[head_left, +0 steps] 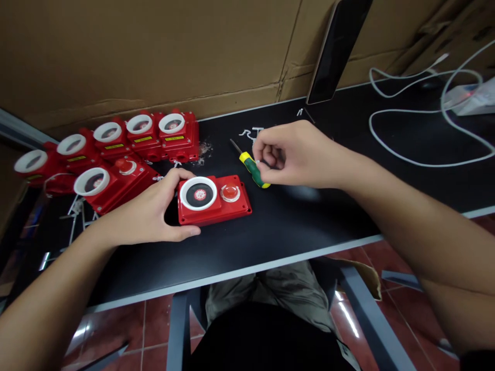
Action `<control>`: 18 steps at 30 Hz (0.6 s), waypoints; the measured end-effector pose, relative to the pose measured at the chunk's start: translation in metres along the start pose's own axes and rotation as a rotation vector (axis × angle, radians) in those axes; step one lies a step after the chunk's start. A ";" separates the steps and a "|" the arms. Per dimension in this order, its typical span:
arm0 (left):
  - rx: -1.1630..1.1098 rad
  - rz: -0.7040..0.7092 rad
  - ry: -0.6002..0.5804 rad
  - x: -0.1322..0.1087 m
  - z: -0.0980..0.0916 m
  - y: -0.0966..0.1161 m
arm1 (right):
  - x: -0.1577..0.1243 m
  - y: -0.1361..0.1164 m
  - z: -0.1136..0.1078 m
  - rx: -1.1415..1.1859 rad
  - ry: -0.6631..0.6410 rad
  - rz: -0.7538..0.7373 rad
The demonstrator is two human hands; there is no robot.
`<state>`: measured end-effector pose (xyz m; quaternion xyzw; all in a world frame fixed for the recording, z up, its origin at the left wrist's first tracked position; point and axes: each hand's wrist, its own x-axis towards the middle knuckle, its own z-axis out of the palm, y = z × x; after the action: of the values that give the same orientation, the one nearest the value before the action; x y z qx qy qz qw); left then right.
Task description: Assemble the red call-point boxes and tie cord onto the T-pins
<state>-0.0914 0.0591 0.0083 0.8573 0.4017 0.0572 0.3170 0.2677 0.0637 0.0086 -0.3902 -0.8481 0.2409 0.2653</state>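
Observation:
A red alarm box (pixel 235 211) with a white-rimmed round horn and a small red lamp lies face up on the black table. My left hand (pixel 154 214) grips its left end, thumb along the near side and fingers at the far side. To the right, my right hand (pixel 288 154) hovers over the table with curled fingers and a pinched thumb. What it holds, if anything, is too small to make out. Just beside those fingers lies a green and yellow screwdriver (pixel 251 167), its shaft pointing to the back left.
Several more red alarm boxes (pixel 180 139) stand at the back left, against cardboard (pixel 154 51). White plastic bits (pixel 247 134) lie behind the screwdriver. A phone or tablet (pixel 336 51) leans upright at the back. A white cable (pixel 410 165) loops across the right side.

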 end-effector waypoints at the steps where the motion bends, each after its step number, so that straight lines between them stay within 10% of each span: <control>1: 0.015 -0.005 0.004 0.000 0.000 0.001 | 0.000 0.001 0.001 0.015 0.005 -0.010; 18: 0.073 -0.029 0.041 -0.001 0.003 0.012 | -0.002 -0.004 0.001 0.404 -0.273 -0.182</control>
<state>-0.0832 0.0515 0.0134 0.8609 0.4224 0.0554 0.2782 0.2662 0.0601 0.0101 -0.2154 -0.8424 0.4308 0.2415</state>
